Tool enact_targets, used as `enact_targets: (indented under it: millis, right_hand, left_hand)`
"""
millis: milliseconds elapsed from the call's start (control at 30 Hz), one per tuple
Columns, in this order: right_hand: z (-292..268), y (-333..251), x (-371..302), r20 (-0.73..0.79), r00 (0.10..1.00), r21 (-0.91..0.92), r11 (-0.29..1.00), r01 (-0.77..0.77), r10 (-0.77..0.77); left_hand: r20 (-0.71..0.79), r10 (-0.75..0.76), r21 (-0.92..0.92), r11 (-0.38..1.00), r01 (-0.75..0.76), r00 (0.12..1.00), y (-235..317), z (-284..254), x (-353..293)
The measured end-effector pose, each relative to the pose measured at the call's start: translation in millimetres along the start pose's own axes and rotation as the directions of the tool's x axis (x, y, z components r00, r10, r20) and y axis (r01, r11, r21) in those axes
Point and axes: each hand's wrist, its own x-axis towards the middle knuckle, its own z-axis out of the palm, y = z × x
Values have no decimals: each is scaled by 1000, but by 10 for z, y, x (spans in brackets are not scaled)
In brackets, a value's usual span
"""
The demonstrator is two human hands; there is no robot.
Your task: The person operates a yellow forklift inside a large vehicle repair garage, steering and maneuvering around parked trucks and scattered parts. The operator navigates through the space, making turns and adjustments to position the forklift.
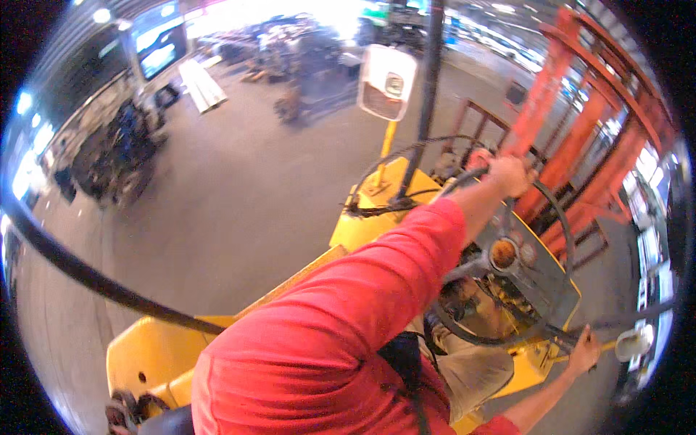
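My left hand [511, 176] is closed around the upper rim of a dark steering wheel [568, 232], its arm in a red sleeve reaching across the picture. The wheel has grey spokes and a rusty orange hub [503, 254]. Lower right, my right hand [584, 352] is closed beside the dark bar and a thin yellow rod; what its fingers hold is too small to make out. I sit on a yellow forklift, with its yellow body [377, 199] beyond my left arm. My knee in tan trousers [475, 373] shows below the wheel.
An orange-red mast [540, 101] rises ahead at right. A square mirror [388, 83] stands by a dark post [428, 94]; a round mirror [634, 344] is at right. Dark machinery [119, 156] stands left on the grey floor [225, 181], near long pale beams [202, 85]. More machinery is blurred behind.
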Motion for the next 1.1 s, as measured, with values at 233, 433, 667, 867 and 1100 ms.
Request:
enact_targets:
  millis: [233, 433, 667, 867, 1100]
  right_hand:
    - [377, 369, 140, -176, 955, -251, 949, 193, -240]
    - [689, 655, 356, -568, 678, -350, 883, 314, -466]
    - [687, 314, 283, -592, 767, -102, 967, 233, -247]
    - [565, 433, 249, -501, 777, -157, 923, 351, -381]
    - [610, 599, 215, -501, 621, -589, 763, 266, -603]
  left_hand:
    - [-50, 1, 14, 1000, 0, 999, 18, 319, -48]
    - [-1, -41, -91, 995, 41, 999, 26, 221, -33]
    - [-10, -104, -143, 985, 101, 995, -61, 147, -61]
    - [55, -68, -118, 990, 74, 996, 17, 184, -24]
    - [62, -82, -79, 993, 87, 995, 93, 252, -2]
